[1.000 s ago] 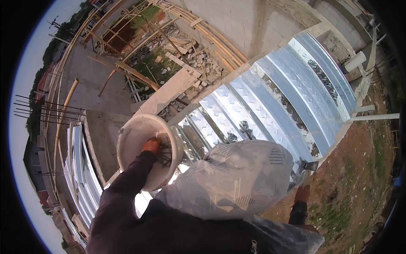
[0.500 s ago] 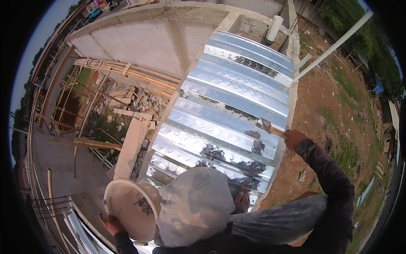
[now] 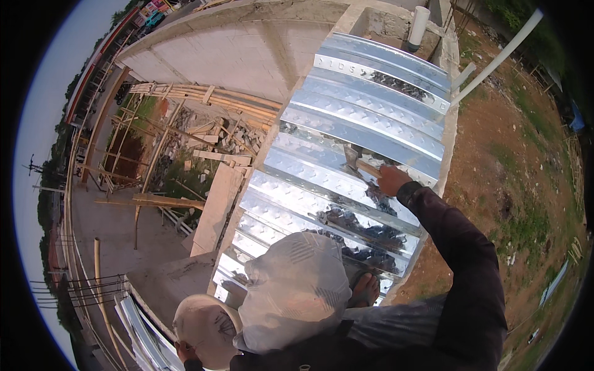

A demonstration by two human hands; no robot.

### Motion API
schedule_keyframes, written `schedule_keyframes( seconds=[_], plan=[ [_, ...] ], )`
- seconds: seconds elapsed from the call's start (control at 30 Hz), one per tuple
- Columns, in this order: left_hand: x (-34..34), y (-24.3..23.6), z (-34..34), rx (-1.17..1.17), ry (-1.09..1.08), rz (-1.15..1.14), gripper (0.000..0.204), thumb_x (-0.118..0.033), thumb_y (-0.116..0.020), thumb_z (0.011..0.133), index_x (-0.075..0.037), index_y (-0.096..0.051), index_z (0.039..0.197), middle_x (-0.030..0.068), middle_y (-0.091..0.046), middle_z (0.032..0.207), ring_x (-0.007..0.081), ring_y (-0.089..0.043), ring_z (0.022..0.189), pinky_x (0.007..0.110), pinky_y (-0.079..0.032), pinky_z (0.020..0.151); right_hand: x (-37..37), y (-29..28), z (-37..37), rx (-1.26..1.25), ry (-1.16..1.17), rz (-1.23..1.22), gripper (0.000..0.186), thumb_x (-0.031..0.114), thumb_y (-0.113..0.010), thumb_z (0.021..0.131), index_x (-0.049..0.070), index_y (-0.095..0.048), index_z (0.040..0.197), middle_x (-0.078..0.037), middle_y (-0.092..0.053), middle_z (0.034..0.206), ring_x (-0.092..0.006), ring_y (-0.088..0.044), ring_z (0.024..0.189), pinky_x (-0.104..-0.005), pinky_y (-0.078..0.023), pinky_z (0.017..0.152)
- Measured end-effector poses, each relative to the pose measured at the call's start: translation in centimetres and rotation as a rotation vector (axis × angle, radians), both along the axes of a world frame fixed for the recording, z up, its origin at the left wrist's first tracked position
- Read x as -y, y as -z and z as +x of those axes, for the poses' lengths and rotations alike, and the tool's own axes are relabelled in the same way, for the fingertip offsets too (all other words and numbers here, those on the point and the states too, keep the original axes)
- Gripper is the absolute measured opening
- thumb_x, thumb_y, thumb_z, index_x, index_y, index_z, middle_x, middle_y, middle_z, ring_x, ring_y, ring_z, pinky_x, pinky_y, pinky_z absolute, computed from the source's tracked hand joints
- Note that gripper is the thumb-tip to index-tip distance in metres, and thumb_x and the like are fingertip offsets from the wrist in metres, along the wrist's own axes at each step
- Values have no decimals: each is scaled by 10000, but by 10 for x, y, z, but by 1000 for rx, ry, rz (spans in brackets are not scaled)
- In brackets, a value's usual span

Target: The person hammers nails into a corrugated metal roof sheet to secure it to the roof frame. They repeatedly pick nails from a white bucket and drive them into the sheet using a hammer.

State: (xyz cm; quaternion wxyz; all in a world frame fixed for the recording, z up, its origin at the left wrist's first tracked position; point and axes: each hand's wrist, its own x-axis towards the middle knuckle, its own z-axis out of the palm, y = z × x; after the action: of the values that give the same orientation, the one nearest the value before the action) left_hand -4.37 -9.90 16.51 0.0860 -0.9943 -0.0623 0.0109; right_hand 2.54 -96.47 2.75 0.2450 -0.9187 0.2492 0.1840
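My right hand [image 3: 390, 180] is closed on the wooden handle of a hammer [image 3: 351, 157], its metal head over the middle of the ribbed, shiny metal sheets [image 3: 359, 93]. My left hand [image 3: 185, 351] is at the lower left on the rim of a pale bucket [image 3: 197, 321], which has several dark nails inside; its fingers are partly hidden. My bent leg in grey patterned trousers [image 3: 288, 290] covers the lower middle, with my foot [image 3: 365, 287] on the sheets beside it. Dark smudges and reflections lie on the metal around my foot.
Block wall [image 3: 216, 55] at the upper left; below it bamboo poles [image 3: 204, 99], rubble and planks [image 3: 213, 204]. White pipes [image 3: 495, 62] rise at the upper right. Bare earth [image 3: 507, 161] drops away beyond the right edge. Rebar [image 3: 68, 290] sticks out at the lower left.
My left hand has come out of the bucket to its rim. My right hand has risen from the right edge and swung left with the hammer. The view has turned.
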Motion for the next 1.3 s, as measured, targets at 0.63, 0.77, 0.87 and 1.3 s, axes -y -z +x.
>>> schedule_keyframes(
  seconds=[0.63, 0.77, 0.87, 1.3],
  plan=[
    [331, -67, 155, -617, 358, -1170, 219, 93, -723, 677, -30, -576, 784, 84, -658, 846, 222, -645, 758, 361, -521, 738, -34, 34, -18, -31, 202, 59, 393, 282, -577, 913, -42, -490, 1116, -333, -630, 1061, -492, -634, 985, -545, -506, 865],
    [330, -9, 177, -915, 92, -1510, 199, 53, -695, 770, -35, -562, 889, 113, -683, 944, 210, -686, 869, 352, -563, 786, -59, 19, 11, -101, 297, 9, 382, 290, -587, 910, -27, -497, 1103, -306, -650, 1041, -461, -660, 974, -527, -530, 844],
    [372, 15, 210, -911, -107, -1650, 191, -6, -692, 799, -31, -550, 923, 119, -683, 939, 216, -687, 858, 345, -567, 766, -74, 4, 24, -140, 381, -5, 381, 323, -553, 929, -7, -485, 1108, -296, -661, 1013, -450, -672, 949, -526, -540, 818],
    [505, 196, 384, -334, 369, -1714, 71, -8, -554, 919, -38, -535, 980, 24, -570, 873, 101, -533, 767, 268, -488, 680, -134, 18, 73, -122, 389, -101, 300, 246, -539, 939, 11, -436, 1093, -299, -660, 959, -476, -664, 902, -551, -531, 789]
  ],
)
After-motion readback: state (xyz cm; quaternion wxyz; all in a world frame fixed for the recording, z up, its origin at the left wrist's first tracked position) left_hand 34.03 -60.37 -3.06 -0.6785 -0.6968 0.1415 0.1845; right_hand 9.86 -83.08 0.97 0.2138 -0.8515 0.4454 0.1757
